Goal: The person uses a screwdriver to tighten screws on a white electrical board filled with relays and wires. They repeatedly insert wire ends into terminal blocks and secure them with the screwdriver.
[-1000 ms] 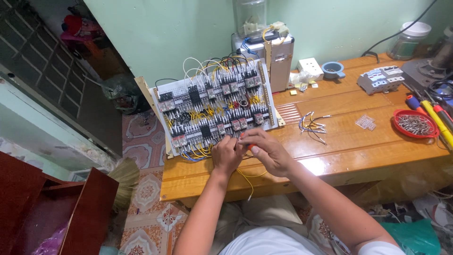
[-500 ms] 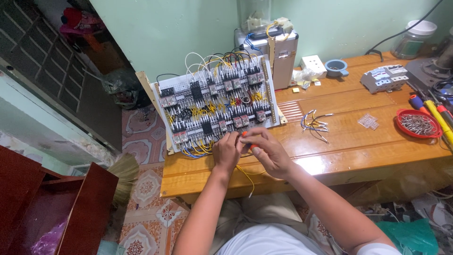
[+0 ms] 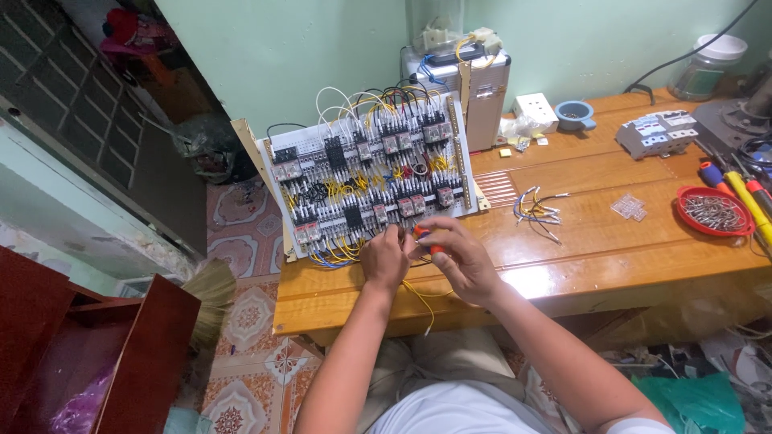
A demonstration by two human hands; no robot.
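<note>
Screwdriver (image 3: pixel 425 239) tip's hidden behind my left hand (image 3: pixel 384 259) at the relay panel (image 3: pixel 370 181); right hand (image 3: pixel 460 261) pinches its orange handle, left grip unclear.

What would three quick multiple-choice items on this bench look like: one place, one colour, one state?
1. Where is the red tray?
A. Table's right end
B. On the floor
C. Atop the panel

2. What colour is the tool handle in the right hand?
A. Green
B. Orange
C. White

3. How does the panel stand?
A. Flat
B. Tilted up toward the wall
C. Hanging

Answers: 1 A, it sits by the screwdrivers at the right edge. 2 B, orange shows between the fingers. 3 B, its top edge is raised toward the wall.
</note>
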